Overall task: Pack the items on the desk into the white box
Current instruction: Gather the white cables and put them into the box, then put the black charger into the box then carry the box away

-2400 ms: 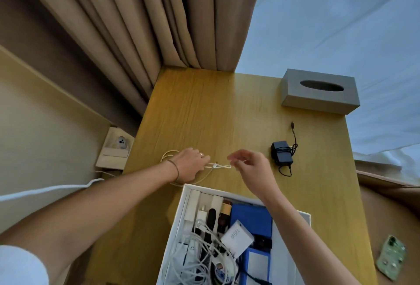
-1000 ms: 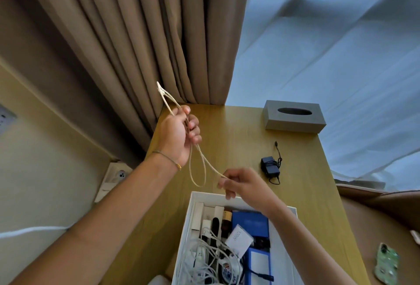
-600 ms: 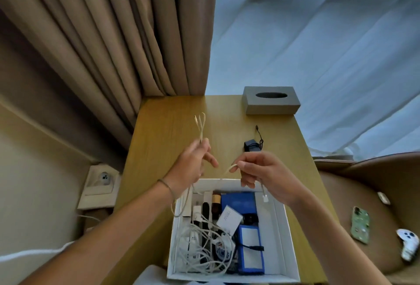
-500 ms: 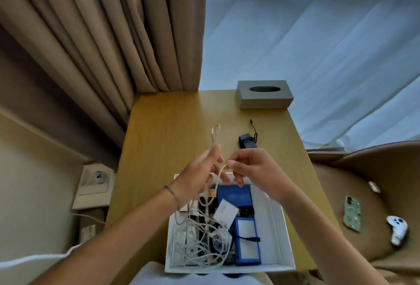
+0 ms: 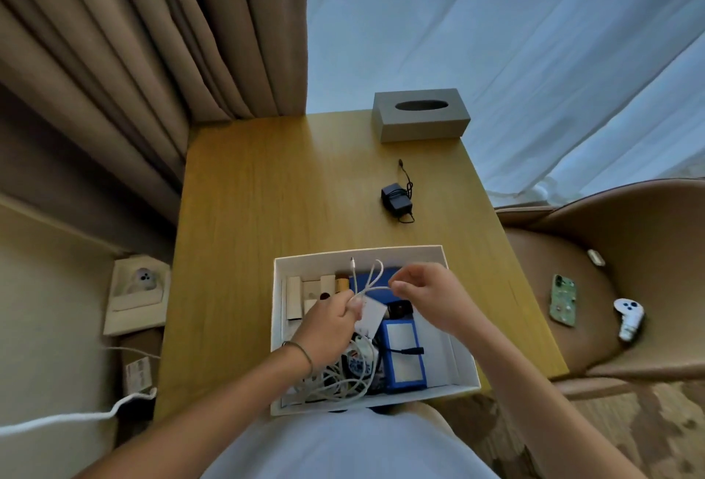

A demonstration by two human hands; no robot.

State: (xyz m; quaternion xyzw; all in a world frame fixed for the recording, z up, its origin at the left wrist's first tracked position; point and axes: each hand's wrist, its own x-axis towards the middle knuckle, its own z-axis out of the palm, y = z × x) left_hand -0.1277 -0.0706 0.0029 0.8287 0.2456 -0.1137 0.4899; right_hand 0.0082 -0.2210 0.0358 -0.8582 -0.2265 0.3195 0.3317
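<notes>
Both my grips, left hand (image 5: 331,320) & right hand (image 5: 427,297), pinch the white cable (image 5: 368,280) over white box (image 5: 463,368); loose loop could spring out w/o tucking.

Beige curtain (image 5: 152,32) upper left; pale sheer curtain (image 5: 515,39) upper right; grey tissue box (image 5: 420,119) at desk's far edge; wall socket (image 5: 139,289) left; tan chair (image 5: 610,287) right, bearing green phone (image 5: 563,299) and white controller (image 5: 628,317).

One white box (image 5: 444,261), one black adapter (image 5: 396,203), two hands.
</notes>
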